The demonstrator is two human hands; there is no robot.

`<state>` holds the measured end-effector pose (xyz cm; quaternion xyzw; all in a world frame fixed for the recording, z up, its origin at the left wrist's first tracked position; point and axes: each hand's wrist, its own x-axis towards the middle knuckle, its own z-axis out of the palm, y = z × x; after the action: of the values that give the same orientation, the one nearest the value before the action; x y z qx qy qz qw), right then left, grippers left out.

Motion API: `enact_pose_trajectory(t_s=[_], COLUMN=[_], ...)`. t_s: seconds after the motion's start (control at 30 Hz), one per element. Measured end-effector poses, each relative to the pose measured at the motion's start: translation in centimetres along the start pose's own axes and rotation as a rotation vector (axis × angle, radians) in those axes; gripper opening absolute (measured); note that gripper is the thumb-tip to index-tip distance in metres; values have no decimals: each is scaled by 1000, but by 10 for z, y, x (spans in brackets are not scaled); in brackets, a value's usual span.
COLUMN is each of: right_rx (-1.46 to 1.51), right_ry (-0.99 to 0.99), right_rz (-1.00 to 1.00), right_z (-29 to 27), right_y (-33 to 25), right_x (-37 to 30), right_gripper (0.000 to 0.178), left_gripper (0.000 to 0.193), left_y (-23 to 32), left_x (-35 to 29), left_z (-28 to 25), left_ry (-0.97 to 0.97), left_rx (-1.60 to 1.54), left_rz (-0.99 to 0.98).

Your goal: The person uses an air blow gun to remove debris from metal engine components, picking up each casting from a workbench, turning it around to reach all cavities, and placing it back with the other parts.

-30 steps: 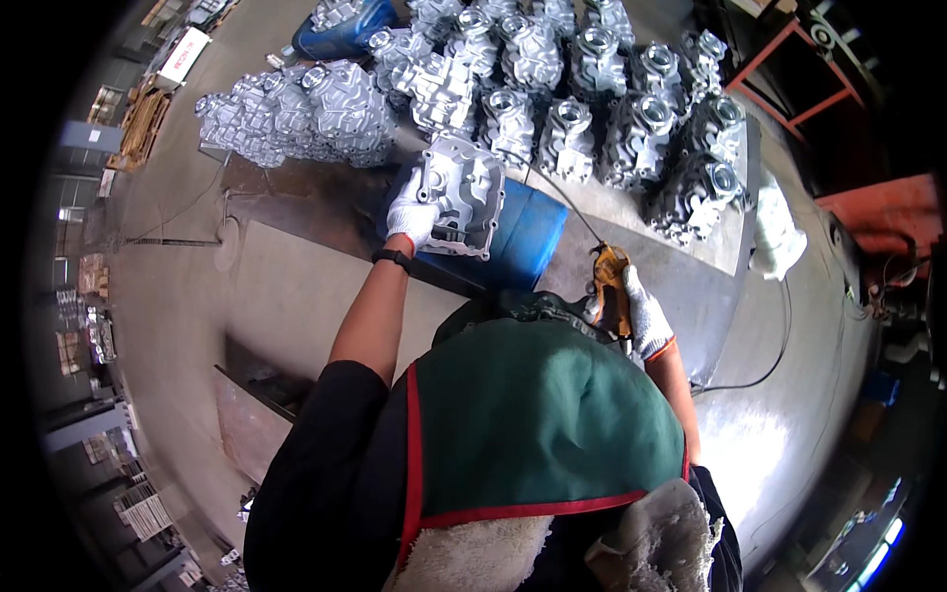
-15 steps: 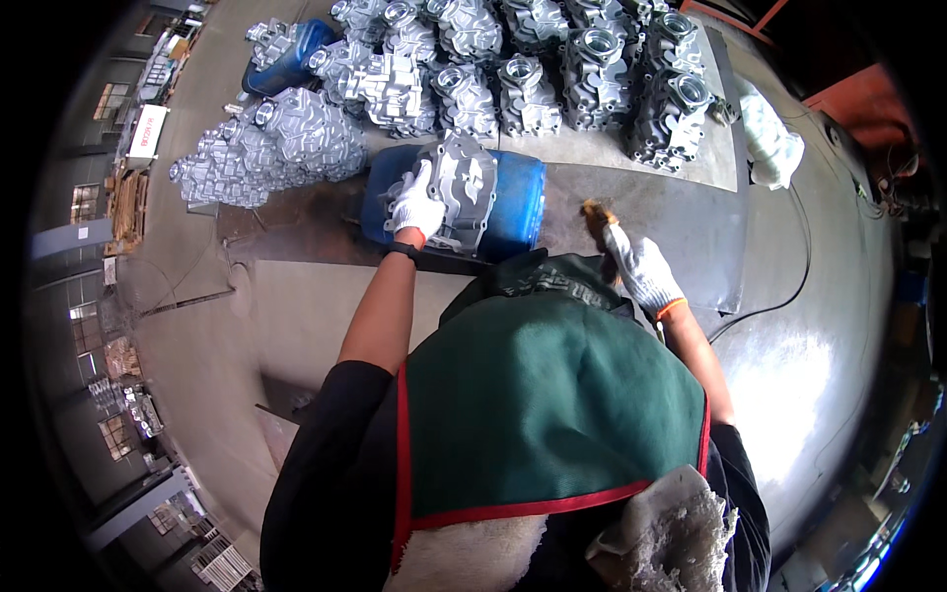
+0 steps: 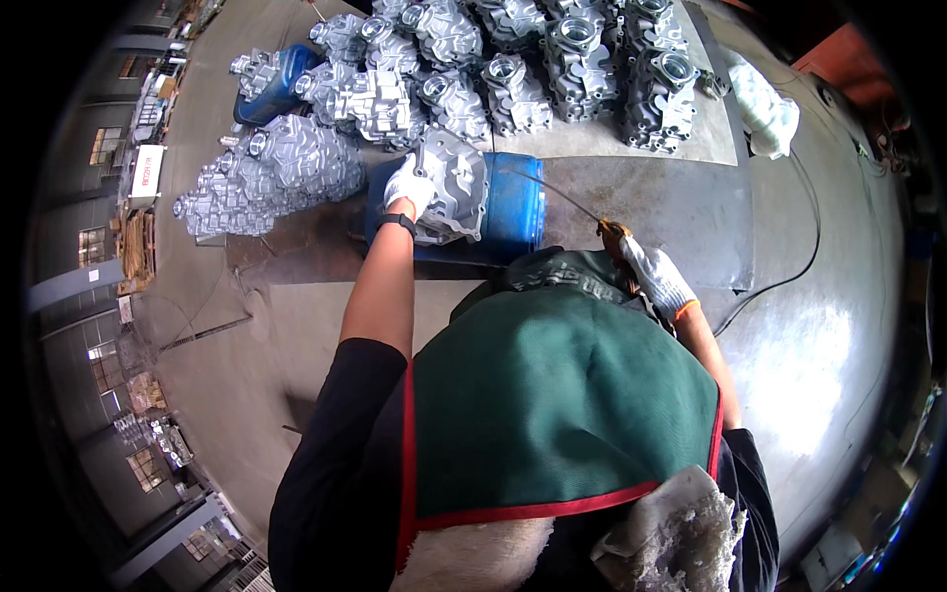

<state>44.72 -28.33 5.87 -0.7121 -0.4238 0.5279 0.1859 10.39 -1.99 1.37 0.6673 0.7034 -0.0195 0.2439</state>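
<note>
Your left grip (image 3: 410,187), in a white glove, is closed on the edge of a metal casing (image 3: 456,192) resting on a blue drum (image 3: 520,202) that lies on its side. Your right grip (image 3: 649,274) is wrapped around a yellow tool (image 3: 614,237), its thin rod (image 3: 567,194) pointing toward the casing. The drum is round: if it rolled, or your left fingers loosened, the casing could slide off. A slipping rod might scratch the metal or hit your left glove. What the drum contains is hidden. Farther left, another casing (image 3: 254,72) sits at a second blue drum (image 3: 286,87); whether in or on it, I can't tell.
</note>
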Motion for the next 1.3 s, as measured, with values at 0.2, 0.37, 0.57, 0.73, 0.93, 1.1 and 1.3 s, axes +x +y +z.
enact_pose_trajectory(t_s=[0.2, 0.37, 0.57, 0.73, 0.93, 1.1, 1.3], right_rx=[145, 261, 204, 234, 238, 241, 269], right_ry=[37, 80, 57, 88, 47, 51, 72], right_rz=[87, 62, 113, 115, 108, 93, 129], right_z=[-5, -10, 5, 8, 6, 11, 1], right_y=[8, 10, 15, 18, -9, -20, -40], right_x=[-5, -9, 2, 4, 11, 19, 12], right_gripper=[69, 70, 71, 70, 69, 67, 63], left_gripper=[59, 71, 51, 45, 52, 47, 48], left_y=[-14, 7, 23, 37, 27, 20, 15], left_x=[39, 39, 9, -13, -24, -11, 40], left_z=[-7, -31, -48, -50, -19, -8, -56], left_ry=[-86, 173, -158, -123, -134, -40, -75], left_rx=[-45, 197, 824, 1010, 963, 808, 757], left_rz=[-26, 168, 706, 866, 821, 779, 788])
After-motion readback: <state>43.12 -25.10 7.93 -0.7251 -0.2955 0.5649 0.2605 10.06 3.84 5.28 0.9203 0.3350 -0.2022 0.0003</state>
